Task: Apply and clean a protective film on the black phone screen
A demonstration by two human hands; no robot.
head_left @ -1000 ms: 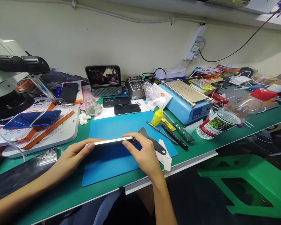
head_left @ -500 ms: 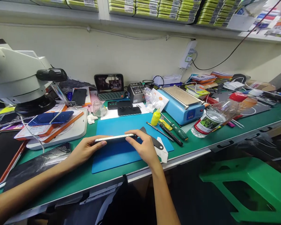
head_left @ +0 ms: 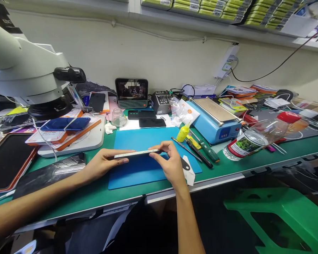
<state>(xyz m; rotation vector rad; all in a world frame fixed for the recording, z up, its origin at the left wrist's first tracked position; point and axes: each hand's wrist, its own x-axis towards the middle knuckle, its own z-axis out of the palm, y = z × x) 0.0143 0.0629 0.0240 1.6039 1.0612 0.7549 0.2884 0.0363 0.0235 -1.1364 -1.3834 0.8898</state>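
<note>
A thin smartphone (head_left: 137,154) is held edge-on above the blue mat (head_left: 137,176), its pale side frame facing me. My left hand (head_left: 104,163) grips its left end between thumb and fingers. At the right end, my right hand (head_left: 172,164) pinches it with thumb and forefinger. Both broad faces of the phone are too foreshortened to make out. Just past my right hand lie a dark flat tool (head_left: 185,163) with a hole in its end and a white tissue (head_left: 190,175), both partly covered by the hand.
A yellow bottle (head_left: 183,132), a black pen (head_left: 201,155) and a green screwdriver (head_left: 209,151) lie right of the mat. Beyond stand a blue heating plate (head_left: 214,123) and a plastic bottle (head_left: 246,144). A microscope (head_left: 39,77) overhangs the left side. Two phones (head_left: 152,123) lie behind the mat.
The view has shifted, so the bench things sit further right in the picture. Both hands still hold the phone, which is tilted slightly more, its right end higher.
</note>
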